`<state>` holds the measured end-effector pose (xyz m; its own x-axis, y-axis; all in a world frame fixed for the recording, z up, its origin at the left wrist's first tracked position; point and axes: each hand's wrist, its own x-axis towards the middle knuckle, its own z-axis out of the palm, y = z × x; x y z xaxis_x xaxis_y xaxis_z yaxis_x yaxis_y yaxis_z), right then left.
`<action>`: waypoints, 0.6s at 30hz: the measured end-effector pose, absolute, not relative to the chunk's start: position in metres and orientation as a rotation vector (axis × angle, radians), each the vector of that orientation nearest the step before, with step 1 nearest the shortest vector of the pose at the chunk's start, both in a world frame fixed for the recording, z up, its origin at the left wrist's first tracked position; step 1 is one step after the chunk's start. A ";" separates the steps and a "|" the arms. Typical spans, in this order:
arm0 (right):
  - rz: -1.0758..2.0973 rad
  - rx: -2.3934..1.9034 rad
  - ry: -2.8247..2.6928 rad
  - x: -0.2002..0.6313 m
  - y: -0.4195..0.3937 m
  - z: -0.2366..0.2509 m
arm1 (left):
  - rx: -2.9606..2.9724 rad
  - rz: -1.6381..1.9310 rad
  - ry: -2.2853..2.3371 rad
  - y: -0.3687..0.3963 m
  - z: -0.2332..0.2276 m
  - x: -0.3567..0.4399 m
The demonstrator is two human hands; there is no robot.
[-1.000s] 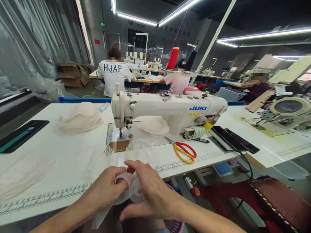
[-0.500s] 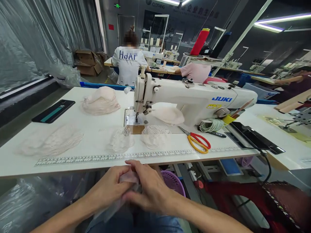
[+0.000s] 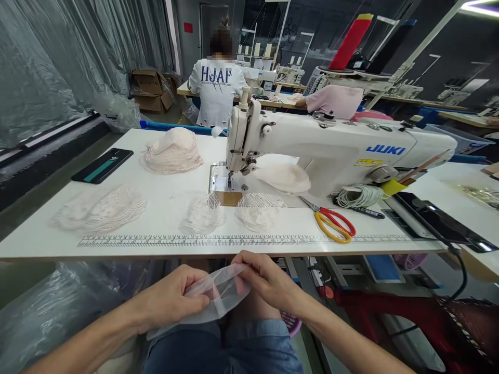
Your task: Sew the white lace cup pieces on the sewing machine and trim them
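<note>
Both my hands hold a thin, see-through piece of mesh fabric [image 3: 218,296] over my lap, just below the front edge of the white sewing table [image 3: 47,244]. My left hand [image 3: 171,298] pinches its left side and my right hand [image 3: 265,280] pinches its upper right corner. The fabric is stretched between them. Beyond, on the table, stands a white JUKI sewing machine [image 3: 331,150] with two small lace pieces [image 3: 230,215] lying in front of its needle.
Red-and-yellow scissors [image 3: 333,224] lie right of the lace. Stacks of pale cups [image 3: 173,151] and lace [image 3: 101,210] sit at left, a black phone [image 3: 102,166] further left. A clear plastic bag [image 3: 66,311] hangs by my left knee. Two people sit working behind the table.
My hands have dropped from the table edge to my lap and spread apart, pulling the fabric flat between them. The view has tilted downward.
</note>
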<state>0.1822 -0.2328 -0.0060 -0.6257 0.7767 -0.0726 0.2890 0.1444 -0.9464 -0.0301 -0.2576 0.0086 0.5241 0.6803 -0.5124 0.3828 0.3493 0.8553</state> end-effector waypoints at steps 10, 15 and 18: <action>1.840 -1.013 -1.693 0.190 -0.231 -0.004 | 1.187 0.308 1.077 -0.259 0.003 -0.029; 1.899 -1.048 -1.775 0.191 -0.211 0.011 | 1.484 0.240 1.167 -0.234 0.023 -0.044; 1.448 -1.067 -1.890 0.179 -0.186 0.038 | 2.044 0.365 1.367 -0.194 0.062 -0.061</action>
<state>0.1793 -0.1861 0.0377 -0.5503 0.8332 -0.0545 0.2697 0.1156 -0.9560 -0.0613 -0.1941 0.0622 0.4194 0.8999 -0.1192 0.7209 -0.2504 0.6463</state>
